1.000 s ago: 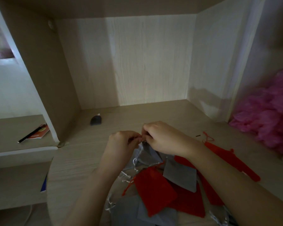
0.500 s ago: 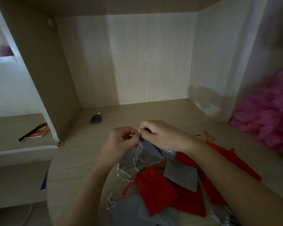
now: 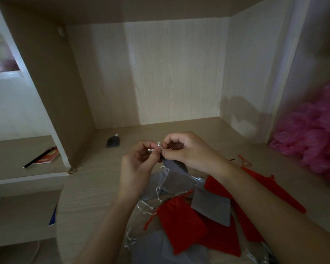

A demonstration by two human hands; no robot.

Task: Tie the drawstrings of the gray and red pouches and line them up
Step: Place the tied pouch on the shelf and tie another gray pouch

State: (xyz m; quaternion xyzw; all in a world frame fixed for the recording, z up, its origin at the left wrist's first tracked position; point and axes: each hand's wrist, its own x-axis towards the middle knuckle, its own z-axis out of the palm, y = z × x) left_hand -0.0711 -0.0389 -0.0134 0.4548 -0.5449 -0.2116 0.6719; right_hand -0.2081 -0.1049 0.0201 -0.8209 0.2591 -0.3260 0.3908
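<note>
1. gray pouch (image 3: 176, 166): lifted off the desk (image 3: 95, 187), its mouth pinched by the right hand (image 3: 191, 152).
2. silver drawstring (image 3: 154, 149): pinched in the curled fingers of the left hand (image 3: 137, 164), at 9 o'clock of the right.
3. heap of red and gray pouches (image 3: 181, 221): on the desk, 6 o'clock of the hands.
4. pink crumpled mass (image 3: 312, 134): 3 o'clock.

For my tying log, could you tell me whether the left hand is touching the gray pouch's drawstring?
Touching. The head view shows the left hand pinching the silver drawstring just above the gray pouch, with no gap visible.
</note>
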